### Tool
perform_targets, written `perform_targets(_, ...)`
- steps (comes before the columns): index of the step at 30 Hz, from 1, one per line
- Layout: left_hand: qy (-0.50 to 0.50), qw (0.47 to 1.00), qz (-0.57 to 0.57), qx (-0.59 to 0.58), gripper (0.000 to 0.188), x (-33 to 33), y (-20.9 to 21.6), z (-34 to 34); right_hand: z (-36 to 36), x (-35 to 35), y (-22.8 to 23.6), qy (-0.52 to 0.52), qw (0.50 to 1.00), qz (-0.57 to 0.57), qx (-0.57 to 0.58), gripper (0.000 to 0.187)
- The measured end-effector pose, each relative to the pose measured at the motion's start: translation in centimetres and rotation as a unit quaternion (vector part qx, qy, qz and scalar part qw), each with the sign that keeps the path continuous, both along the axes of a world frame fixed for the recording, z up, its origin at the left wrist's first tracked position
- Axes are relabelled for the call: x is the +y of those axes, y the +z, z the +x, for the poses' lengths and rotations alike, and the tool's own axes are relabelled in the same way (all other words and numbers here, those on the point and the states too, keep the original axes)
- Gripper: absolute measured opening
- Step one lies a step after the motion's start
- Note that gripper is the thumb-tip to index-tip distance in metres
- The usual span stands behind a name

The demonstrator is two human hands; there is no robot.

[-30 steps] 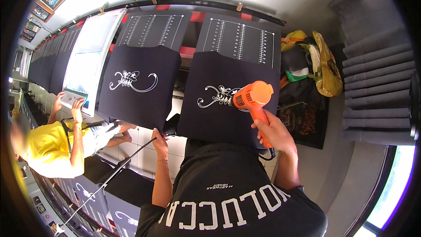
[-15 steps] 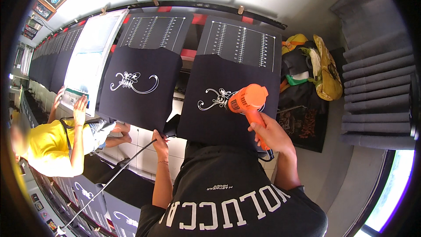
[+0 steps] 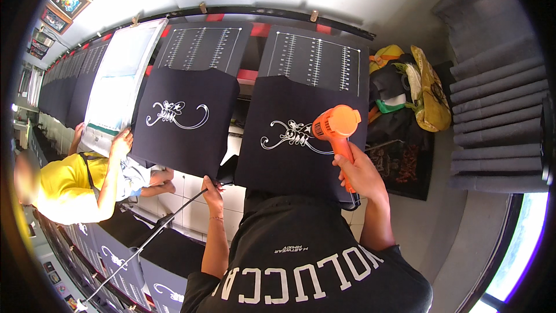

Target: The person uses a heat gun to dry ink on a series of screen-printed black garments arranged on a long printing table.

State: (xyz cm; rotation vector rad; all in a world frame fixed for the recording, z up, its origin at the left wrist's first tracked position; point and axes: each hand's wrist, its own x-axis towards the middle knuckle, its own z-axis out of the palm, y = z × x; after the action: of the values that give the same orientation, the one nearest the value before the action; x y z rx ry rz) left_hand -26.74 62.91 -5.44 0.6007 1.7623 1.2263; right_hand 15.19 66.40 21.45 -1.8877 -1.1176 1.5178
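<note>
My right hand [image 3: 362,172] is wrapped round the handle of an orange heat gun [image 3: 337,123]. The gun hangs over the right part of a white curling flower print on a black shirt [image 3: 272,168], which lies on a dark board with ruled white marks [image 3: 313,61]. Down by that shirt's lower left side, my left hand [image 3: 213,192] is closed on a thin dark cord [image 3: 168,218] that stretches away to the lower left. A second black shirt [image 3: 179,150] with a similar print lies on the neighbouring board, left of mine.
At left, a person in a yellow shirt [image 3: 63,188] holds a white-framed printing screen [image 3: 124,75] with both hands. Bags and cloth [image 3: 428,90] are heaped on the right, near folded dark fabric [image 3: 498,122]. More boards with shirts [image 3: 121,255] stand behind, lower left.
The heat gun has shifted slightly right and up, uncovering more of the print. My left hand stays on the cord. The other person's hands have moved lower along the screen.
</note>
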Motion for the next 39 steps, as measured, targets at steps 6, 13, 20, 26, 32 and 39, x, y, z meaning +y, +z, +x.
perform_targets(6,0.023,0.999,-0.011,-0.022,0.052,0.2,0.1,-1.5,0.6,-1.2,0.1,-0.023,0.999,-0.003,0.032,0.034)
perform_targets(13,0.046,0.998,-0.010,-0.034,0.053,1.8,0.3,-5.8,-0.9,-1.8,0.2,-0.062,0.997,0.006,0.039,0.034)
perform_targets(20,0.070,0.996,-0.039,-0.046,0.055,4.0,0.5,-9.9,-3.3,-0.5,-0.5,-0.140,0.989,0.043,0.027,0.034)
perform_targets(26,0.069,0.995,-0.052,-0.042,0.059,6.0,1.3,-12.3,-4.5,0.1,-1.4,-0.179,0.982,0.057,0.019,0.033)
perform_targets(32,0.041,0.998,-0.050,-0.019,0.060,6.9,1.0,-13.4,-6.1,0.6,-1.3,-0.199,0.978,0.054,0.024,0.034)
perform_targets(39,-0.042,0.999,0.013,-0.018,0.063,7.4,-0.5,-14.8,-8.2,1.3,-1.8,-0.202,0.976,0.067,-0.042,0.038)
